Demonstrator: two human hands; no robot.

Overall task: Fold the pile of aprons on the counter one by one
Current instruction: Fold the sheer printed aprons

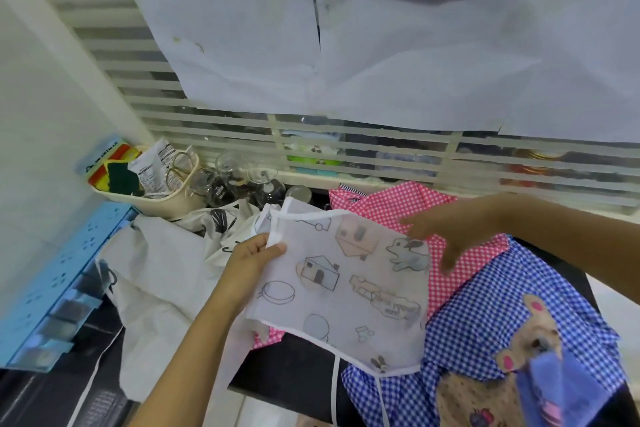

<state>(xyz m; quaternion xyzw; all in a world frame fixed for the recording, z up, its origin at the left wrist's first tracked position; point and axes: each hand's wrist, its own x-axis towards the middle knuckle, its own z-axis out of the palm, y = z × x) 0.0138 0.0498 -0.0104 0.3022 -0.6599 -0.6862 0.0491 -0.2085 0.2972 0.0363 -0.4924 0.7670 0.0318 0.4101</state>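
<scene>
Centre of frame: white printed apron with houses, cars and a rabbit drawn on it, lying partly over the other aprons on the dark desk. We note the left hand pinching its upper left corner, thumb on top of the cloth, grip closed on the hem. Right hand at the apron's upper right edge, fingers straight, grip wide and holding nothing; we cannot tell if it touches the cloth. Beneath, pink checked apron. Lower right, blue checked apron with a bear patch. Left of centre, plain white apron. Upper left, cream basket beside glass jars. Blue drawer unit at the left edge.
</scene>
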